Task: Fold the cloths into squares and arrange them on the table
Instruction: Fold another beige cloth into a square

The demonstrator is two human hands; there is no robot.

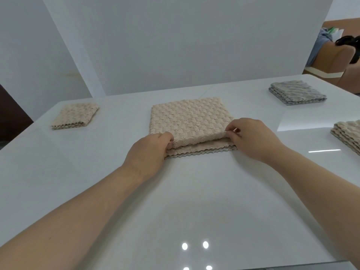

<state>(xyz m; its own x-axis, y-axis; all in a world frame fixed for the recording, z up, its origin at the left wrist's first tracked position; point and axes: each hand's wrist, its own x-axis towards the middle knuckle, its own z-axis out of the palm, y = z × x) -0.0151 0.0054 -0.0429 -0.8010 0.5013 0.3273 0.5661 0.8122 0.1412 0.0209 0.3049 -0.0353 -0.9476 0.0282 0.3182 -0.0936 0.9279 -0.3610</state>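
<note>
near table point(194, 201) open, apparent cloth stack point(348, 135) right

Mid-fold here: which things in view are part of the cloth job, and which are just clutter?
Job: centre beige cloth, near edge gripped by left hand and right hand; folded beige cloth at left; folded grey cloth far right; beige stack at right edge; table.
Lying about: brown seat; blue-grey garment; white panel behind.
</note>
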